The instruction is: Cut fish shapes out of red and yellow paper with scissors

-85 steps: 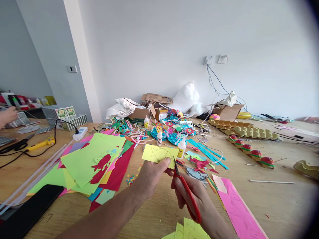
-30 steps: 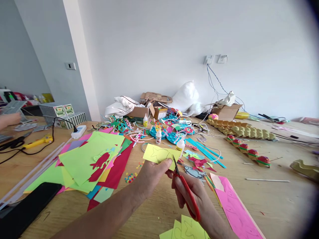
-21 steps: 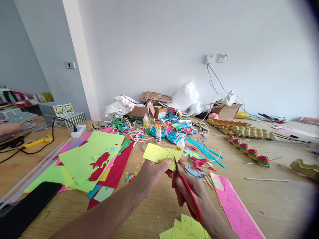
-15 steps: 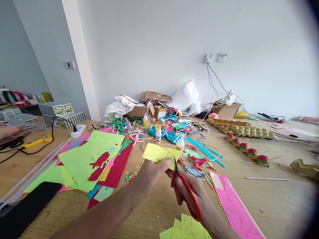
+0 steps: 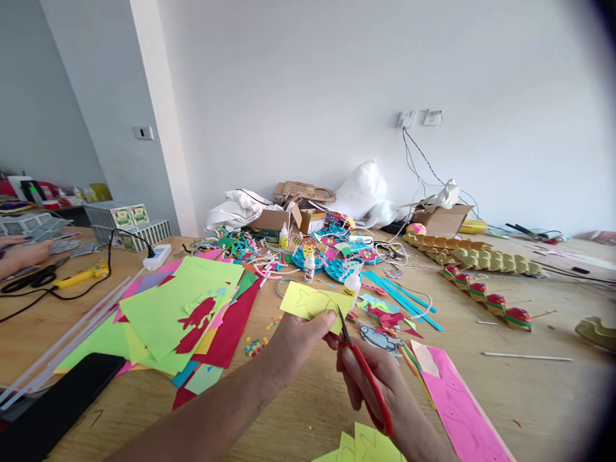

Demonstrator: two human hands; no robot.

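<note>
My left hand pinches a yellow piece of paper with a fish outline drawn on it, thumb on top. In my right hand is a pair of scissors with red handles, its blades at the paper's right edge. Several more yellow paper pieces with pencil drawings lie on the table below my hands. A grey-blue paper fish rests just beyond my right hand, close to red paper scraps.
Coloured paper sheets and a black phone lie on the left. Glue bottles stand behind the paper. Pink paper and painted egg-carton strips are on the right. At far left, another person's hands handle small items.
The whole view has shifted slightly, so things appear a little further right and lower. Both hands keep their hold, with the scissors still at the paper's right edge.
</note>
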